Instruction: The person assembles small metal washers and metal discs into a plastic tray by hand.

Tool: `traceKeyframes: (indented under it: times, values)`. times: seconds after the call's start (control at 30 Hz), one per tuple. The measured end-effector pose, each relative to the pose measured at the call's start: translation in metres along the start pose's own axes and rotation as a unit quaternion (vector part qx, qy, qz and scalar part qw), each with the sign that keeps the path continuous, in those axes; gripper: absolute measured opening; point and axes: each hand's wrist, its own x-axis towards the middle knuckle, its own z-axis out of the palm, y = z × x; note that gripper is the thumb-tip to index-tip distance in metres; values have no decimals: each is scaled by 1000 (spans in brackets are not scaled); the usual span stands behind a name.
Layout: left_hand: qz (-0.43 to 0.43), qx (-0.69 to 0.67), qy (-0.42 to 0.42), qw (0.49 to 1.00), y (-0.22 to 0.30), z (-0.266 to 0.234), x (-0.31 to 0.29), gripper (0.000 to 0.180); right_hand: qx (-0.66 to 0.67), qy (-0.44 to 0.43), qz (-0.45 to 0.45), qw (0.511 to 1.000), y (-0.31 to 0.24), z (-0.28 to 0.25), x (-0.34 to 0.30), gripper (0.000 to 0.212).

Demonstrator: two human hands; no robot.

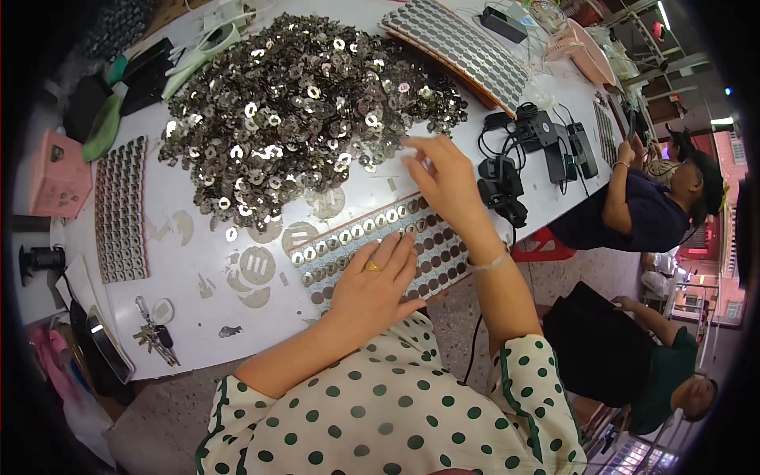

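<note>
My left hand (pixel 378 277) lies flat on a panel (pixel 428 258) with rows of round dark recesses, its fingers spread slightly over the metal pieces. Shiny metal pieces (pixel 368 228) with slotted centres fill the row along its far edge and part of the rows below. My right hand (pixel 449 178) hovers over the panel's far right side, by the near edge of a large heap of loose slotted metal discs (pixel 293 103). Its thumb and bent index finger are apart, and I see nothing between them.
A stack of filled panels (pixel 467 55) stands beyond the heap; another filled panel (pixel 123 210) lies at left. Black adapters with cables (pixel 546 146) sit at right. Keys (pixel 158 336), a phone (pixel 109 344) and a pink box (pixel 62 174) are at left. Two people (pixel 645 210) are at the right.
</note>
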Motion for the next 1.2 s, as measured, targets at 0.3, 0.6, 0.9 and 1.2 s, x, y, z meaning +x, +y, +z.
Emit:
traceKeyframes:
  times: [0.3,0.6,0.9,1.2]
  values:
    - [6,20,-69,997,4,-8,-4,88,-3,8,-99,995,19,19,1,16]
    - [11,16,-85,996,6,-18,-3,78,209,-27,184,960,29,-11,-42,21]
    - [8,12,-85,996,2,-16,0,85,379,-8,267,886,13,-9,-7,17]
    - [3,4,-77,997,0,-12,2,82,535,-27,314,784,24,-10,-20,14]
